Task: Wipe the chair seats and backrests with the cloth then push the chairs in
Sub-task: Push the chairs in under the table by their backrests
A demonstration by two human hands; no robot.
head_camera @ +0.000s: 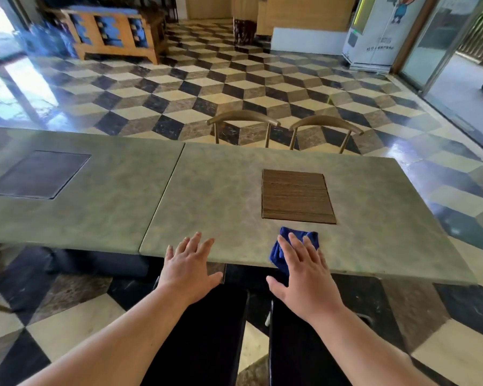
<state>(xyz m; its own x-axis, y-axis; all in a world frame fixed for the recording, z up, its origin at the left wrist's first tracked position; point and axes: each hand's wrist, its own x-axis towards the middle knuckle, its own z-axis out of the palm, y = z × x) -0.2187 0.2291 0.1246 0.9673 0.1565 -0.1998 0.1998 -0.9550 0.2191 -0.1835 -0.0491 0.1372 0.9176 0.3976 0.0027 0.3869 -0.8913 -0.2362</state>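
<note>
Hands hover flat over the near table edge (402, 277), fingers spread, gripping nothing: the left hand (188, 270) is clear of everything, while the right hand (304, 277) lies above the crumpled blue cloth (276, 252), which sits on that edge, probably about to be gathered up. Just beyond the right hand, a wooden panel (297, 196) is set into the tabletop. Farther off, across the table, two chairs (243, 118) (325, 125) are tucked in, only their curved backrests showing. Far right, the white cabinet (374, 32) carries print too small to read.
</note>
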